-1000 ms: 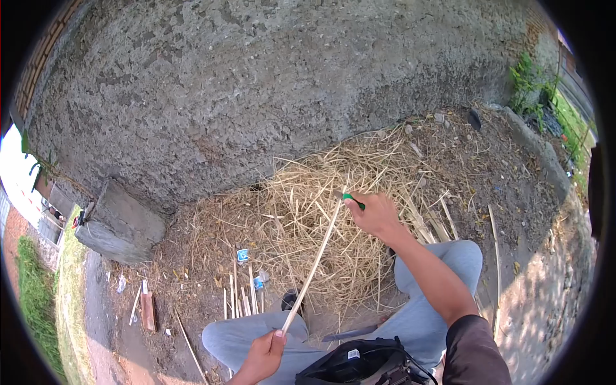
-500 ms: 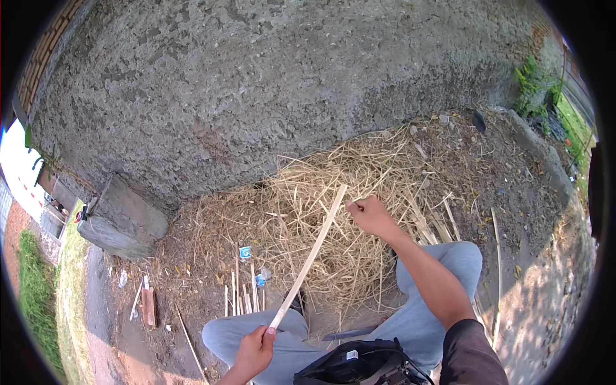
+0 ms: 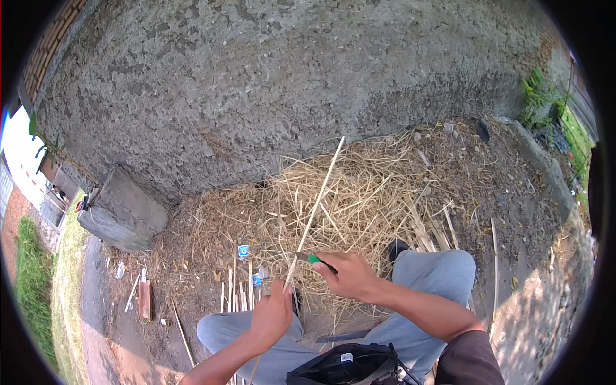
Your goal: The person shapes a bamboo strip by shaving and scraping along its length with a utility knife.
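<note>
Here's the pale strip (image 3: 320,194), right in the middle, slanting from 1 o'clock at its tip down to 7, well over the straw-like shavings (image 3: 378,205)! Down at its 7 o'clock end, the left hand (image 3: 271,313) has its fingers closed around it. Over at 5 o'clock, the right hand (image 3: 346,274) is wrapped tight around a green-handled knife (image 3: 313,259), the blade crossing the strip just above the left hand; whether the edge bites, I can't tell. Out from there, loose sticks (image 3: 233,290) lie between 7 and 8 o'clock, a blue packet (image 3: 243,251) at 8, and farther out that way a reddish-brown slab (image 3: 145,300). A concrete block (image 3: 128,208) sits at 9, the rough grey wall (image 3: 308,77) fills 12, and a black bag (image 3: 333,369) rests near 6, between jeans-clad legs (image 3: 423,282).
</note>
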The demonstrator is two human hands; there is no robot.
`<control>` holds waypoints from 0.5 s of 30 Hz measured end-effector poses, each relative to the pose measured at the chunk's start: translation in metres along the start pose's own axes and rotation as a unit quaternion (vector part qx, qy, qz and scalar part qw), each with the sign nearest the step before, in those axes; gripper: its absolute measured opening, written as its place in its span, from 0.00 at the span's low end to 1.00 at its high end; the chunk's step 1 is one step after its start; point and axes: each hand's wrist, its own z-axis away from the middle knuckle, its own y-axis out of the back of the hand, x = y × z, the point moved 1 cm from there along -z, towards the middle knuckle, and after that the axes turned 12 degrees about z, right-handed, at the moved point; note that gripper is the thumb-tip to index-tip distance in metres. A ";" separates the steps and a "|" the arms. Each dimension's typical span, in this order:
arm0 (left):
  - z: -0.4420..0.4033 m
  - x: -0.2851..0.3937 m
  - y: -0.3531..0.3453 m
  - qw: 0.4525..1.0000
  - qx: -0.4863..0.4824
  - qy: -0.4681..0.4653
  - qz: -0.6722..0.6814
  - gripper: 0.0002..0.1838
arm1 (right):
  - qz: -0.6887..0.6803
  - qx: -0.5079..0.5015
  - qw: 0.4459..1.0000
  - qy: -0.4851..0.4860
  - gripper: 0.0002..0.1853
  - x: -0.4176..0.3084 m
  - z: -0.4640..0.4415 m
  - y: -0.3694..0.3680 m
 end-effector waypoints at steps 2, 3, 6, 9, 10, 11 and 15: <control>-0.005 0.002 -0.007 1.000 0.005 0.009 0.005 0.13 | 0.058 -0.016 0.998 0.025 0.16 -0.006 0.004 -0.002; -0.007 0.004 -0.009 1.000 0.009 0.017 0.010 0.14 | 0.058 -0.015 0.998 0.024 0.16 -0.007 0.004 -0.001; -0.009 0.017 -0.009 0.999 0.004 0.032 0.002 0.15 | 0.076 -0.017 0.997 0.029 0.16 -0.006 0.002 0.003; -0.008 0.009 -0.015 0.997 0.040 0.021 0.067 0.17 | 0.068 0.022 0.996 0.043 0.16 -0.006 0.001 0.004; -0.010 -0.001 -0.021 0.997 0.040 0.021 0.067 0.17 | 0.059 0.030 0.997 0.046 0.16 -0.008 0.000 0.007; -0.013 -0.014 -0.027 0.980 0.026 0.047 0.191 0.19 | 0.048 0.037 0.997 0.048 0.16 -0.009 -0.001 0.008; -0.017 -0.010 -0.026 0.892 -0.025 0.133 0.431 0.21 | 0.059 0.042 0.996 0.060 0.16 -0.006 -0.002 0.007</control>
